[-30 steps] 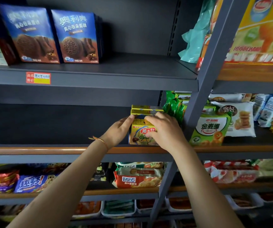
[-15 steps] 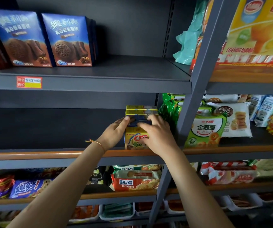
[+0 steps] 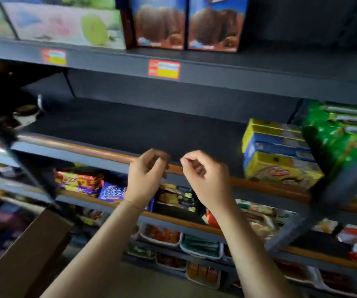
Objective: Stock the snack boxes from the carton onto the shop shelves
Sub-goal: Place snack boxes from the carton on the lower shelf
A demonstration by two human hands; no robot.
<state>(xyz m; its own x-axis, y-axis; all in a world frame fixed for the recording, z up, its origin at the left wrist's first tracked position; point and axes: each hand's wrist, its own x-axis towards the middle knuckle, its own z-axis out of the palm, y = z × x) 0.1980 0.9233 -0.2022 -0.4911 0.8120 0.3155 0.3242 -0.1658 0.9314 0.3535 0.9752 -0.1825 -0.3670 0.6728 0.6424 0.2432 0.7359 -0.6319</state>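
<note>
Nearest me, low and to the left of my left hand (image 3: 146,176), I see a brown carton (image 3: 26,252) corner, blurred; I cannot tell what is in it. Both my forearms reach up and forward. The left hand carries a thin bracelet (image 3: 132,204) at the wrist, and its fingers are loosely curled and hold nothing. My right hand (image 3: 203,179) hangs just beside it, apart from it, fingers likewise loosely curled round nothing. Both hands hover in front of the shelf (image 3: 130,130) rail, touching neither the rail nor any box, as far as the blur lets me judge.

Below the hands, lower shelves hold snack bags (image 3: 80,181) and trays (image 3: 162,235) of packets.

Beyond the hands the dark shelf board runs back bare. To the right of my right hand, well apart from it, the snack boxes (image 3: 278,155) stand stacked at the shelf's right end, yellow and blue, right against green packs (image 3: 336,134) further right.

Above the hands, the next shelf's edge bears two price labels (image 3: 164,69). On it stand two cookie boxes (image 3: 186,22), with a pale box (image 3: 65,22) to their left.
</note>
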